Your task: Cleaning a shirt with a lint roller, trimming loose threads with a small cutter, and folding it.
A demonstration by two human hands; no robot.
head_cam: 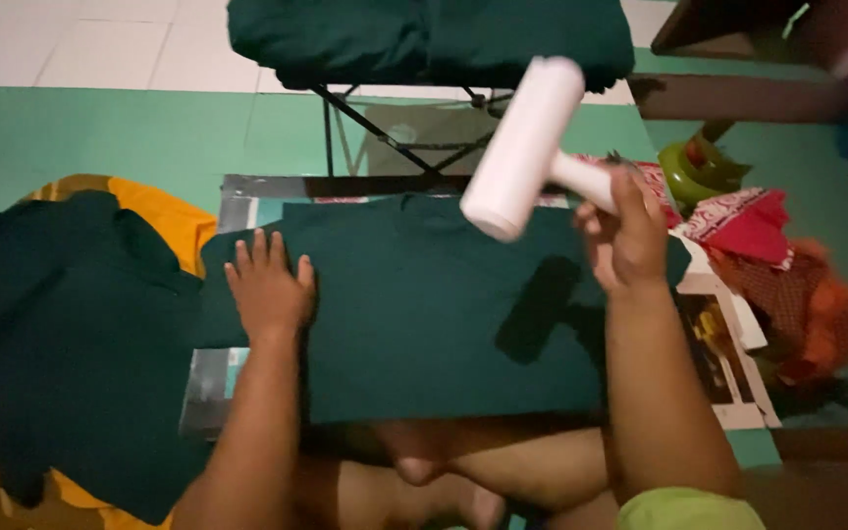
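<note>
A dark green shirt point(424, 304) lies spread flat on a board on the floor in front of me. My left hand point(269, 290) rests flat on its left part, fingers apart. My right hand point(625, 236) is raised above the shirt's right side and grips the handle of a white lint roller point(522, 147), whose cylinder points up and to the left. The roller casts a dark shadow on the cloth below it.
A pile of dark green clothes point(71, 334) lies on yellow cloth at the left. A folding stand draped in green fabric point(424, 39) stands behind the board. Red patterned cloths point(748, 221) and a green object point(694, 167) lie at the right.
</note>
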